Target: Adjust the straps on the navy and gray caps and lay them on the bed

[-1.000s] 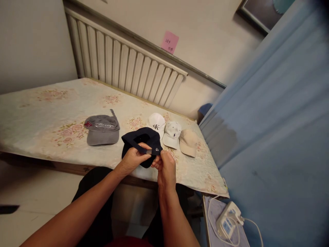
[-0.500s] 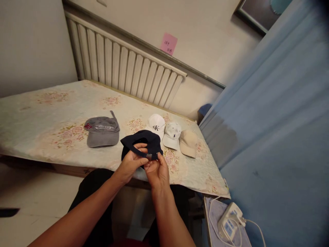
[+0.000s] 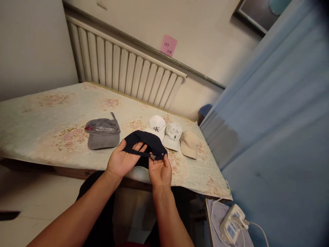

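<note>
Both my hands hold a dark navy cap (image 3: 145,140) above the near edge of the bed (image 3: 46,113), its back strap and metal buckle facing me. My left hand (image 3: 122,161) grips the cap's left side, fingers curled into the opening at the strap. My right hand (image 3: 159,171) holds the strap's right end by the buckle with its fingertips. A grey cap (image 3: 102,132) lies to the left. Beyond the navy cap, a white cap (image 3: 157,124) with a black logo, a pale cap (image 3: 172,134) and a beige cap (image 3: 189,143) lie in a row.
The bed has a floral cover and a slatted headboard (image 3: 123,72) against the wall, with a pink note (image 3: 168,45) above it. A blue curtain (image 3: 277,113) hangs on the right. A white power strip (image 3: 231,226) lies on a small stand at lower right.
My hands have spread apart along the strap, drawing it out straight. The cap has turned so its opening faces me more, and my right hand moved slightly right.
</note>
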`<act>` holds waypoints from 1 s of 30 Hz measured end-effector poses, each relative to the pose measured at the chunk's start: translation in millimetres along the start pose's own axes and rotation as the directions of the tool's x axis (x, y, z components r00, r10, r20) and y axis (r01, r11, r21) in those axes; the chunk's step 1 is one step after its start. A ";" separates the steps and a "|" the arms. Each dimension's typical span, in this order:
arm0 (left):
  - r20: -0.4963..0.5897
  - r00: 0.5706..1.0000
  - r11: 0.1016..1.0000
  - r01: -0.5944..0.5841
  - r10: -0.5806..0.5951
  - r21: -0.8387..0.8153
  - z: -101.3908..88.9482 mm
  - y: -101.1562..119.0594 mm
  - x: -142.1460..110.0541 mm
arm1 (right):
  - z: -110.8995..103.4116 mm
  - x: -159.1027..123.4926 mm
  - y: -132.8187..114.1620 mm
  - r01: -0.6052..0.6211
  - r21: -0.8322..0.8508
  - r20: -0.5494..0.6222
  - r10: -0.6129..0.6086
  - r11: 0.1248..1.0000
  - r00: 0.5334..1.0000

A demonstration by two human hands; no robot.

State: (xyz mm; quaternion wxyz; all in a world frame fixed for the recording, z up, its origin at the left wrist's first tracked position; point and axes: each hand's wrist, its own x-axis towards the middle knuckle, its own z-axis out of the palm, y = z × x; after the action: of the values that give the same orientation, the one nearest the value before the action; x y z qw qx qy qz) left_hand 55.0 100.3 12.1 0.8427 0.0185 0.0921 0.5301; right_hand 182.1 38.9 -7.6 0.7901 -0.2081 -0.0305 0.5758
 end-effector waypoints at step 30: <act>0.020 0.999 0.996 0.031 -0.030 -0.086 1.5 -17.3 -13.2 | 10.9 -18.1 -1.5 0.085 -0.089 0.114 -0.074 0.992 0.991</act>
State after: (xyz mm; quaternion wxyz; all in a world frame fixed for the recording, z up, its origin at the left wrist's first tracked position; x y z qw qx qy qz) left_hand 65.2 81.0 13.1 0.8516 -0.0142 0.0616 0.5204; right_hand 174.2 25.1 6.3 0.7989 -0.2111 -0.1094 0.5525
